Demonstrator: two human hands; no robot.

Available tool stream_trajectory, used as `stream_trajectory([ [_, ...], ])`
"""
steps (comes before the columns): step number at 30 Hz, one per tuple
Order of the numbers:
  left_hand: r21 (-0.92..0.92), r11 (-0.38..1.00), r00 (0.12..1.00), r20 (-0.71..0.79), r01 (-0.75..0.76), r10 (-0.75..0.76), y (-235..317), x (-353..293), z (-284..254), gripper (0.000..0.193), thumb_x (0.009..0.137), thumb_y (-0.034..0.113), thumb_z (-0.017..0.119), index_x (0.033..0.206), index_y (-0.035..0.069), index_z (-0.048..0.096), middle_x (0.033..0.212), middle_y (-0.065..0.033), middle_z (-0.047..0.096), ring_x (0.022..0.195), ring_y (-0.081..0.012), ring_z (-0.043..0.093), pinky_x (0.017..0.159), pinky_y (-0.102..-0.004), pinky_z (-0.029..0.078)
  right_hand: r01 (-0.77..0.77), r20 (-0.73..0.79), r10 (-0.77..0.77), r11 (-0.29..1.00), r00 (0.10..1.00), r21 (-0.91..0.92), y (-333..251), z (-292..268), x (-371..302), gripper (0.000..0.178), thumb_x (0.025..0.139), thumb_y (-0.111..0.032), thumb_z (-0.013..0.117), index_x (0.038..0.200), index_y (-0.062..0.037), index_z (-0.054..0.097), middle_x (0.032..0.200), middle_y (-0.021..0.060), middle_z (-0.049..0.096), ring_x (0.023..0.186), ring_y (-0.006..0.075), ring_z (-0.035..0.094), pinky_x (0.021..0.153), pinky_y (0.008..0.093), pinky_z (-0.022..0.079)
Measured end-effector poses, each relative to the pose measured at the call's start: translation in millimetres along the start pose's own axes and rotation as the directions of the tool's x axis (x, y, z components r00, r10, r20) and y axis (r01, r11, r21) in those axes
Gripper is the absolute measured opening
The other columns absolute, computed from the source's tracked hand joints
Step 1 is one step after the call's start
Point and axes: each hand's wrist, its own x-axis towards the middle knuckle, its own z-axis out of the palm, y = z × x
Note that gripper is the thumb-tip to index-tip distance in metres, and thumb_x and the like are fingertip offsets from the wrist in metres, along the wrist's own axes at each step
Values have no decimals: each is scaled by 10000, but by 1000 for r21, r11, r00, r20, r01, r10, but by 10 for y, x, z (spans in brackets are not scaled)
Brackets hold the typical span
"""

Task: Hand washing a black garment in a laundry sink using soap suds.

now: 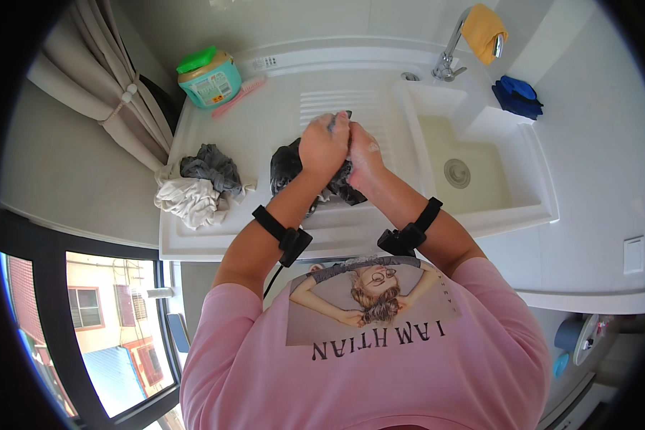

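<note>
Fingers of the left hand (322, 147), near the centre of the frame, are curled tightly over a bunched part of the dark cloth (285, 163). Those of the right hand (366, 156), just beside it, are bent inward around the same bunch; their tips are partly hidden, so their exact closure cannot be told. The two hands meet, with white suds on the skin of both. The dark cloth is black to dark grey, crumpled and wet-looking, with pale suds in its folds; a small part pokes out above the hands, and the rest spreads below them on the white counter (265, 129), beside the moulded ridges (327, 100). Black straps (269, 221) circle both forearms, and a pink shirt (380, 383) fills the lower centre. To the left of the hands lie a grey cloth (212, 170) and a white cloth (191, 202), heaped together and touching. At upper left, a teal tub (211, 84) with a green lid (196, 60) stands near a pink brush (238, 99). At upper right, an orange cloth (484, 32) hangs over the tap (448, 66); below is the sink (524, 161), holding shallow, cloudy water above a round drain (457, 173).
</note>
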Motion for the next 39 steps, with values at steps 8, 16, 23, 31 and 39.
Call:
stream_trajectory([
  [8,-4,998,998,-17,56,-56,-89,15,-1,344,841,306,523,771,-26,580,756,-212,588,749,-349,574,687,-385,442,-9,27,7,998,1000,66,16,-3,4,165,871,-200,449,818,-75,543,764,51,547,719,171,539,645,328,449],
  [16,-424,893,989,68,150,-133,-177,214,-158,346,844,327,544,780,-11,586,656,-93,566,611,-144,555,552,-271,437,-119,234,124,992,964,-38,-122,-37,-62,397,843,-383,557,1035,-40,497,914,70,559,852,165,556,731,331,476],
  [23,-876,404,964,217,261,-152,188,363,-577,291,845,313,542,881,26,577,813,-87,608,743,-207,596,690,-360,492,532,530,-225,648,817,-545,13,-585,93,954,540,-278,845,1281,31,329,1150,159,494,1079,266,498,933,350,390],
  [31,-977,103,969,199,185,145,713,463,-1114,373,871,379,488,936,28,596,927,-107,630,860,-265,595,797,-412,474,612,520,-325,375,790,-696,310,-570,196,742,707,-346,693,1267,17,369,1213,193,491,1130,313,470,959,364,351],
  [39,-978,190,952,141,90,274,539,672,-1558,374,897,351,475,957,1,590,954,-110,622,897,-263,582,844,-396,446,569,404,-402,626,822,-533,-68,-465,239,311,837,-245,509,1069,-38,502,951,91,544,923,198,507,823,291,387],
])
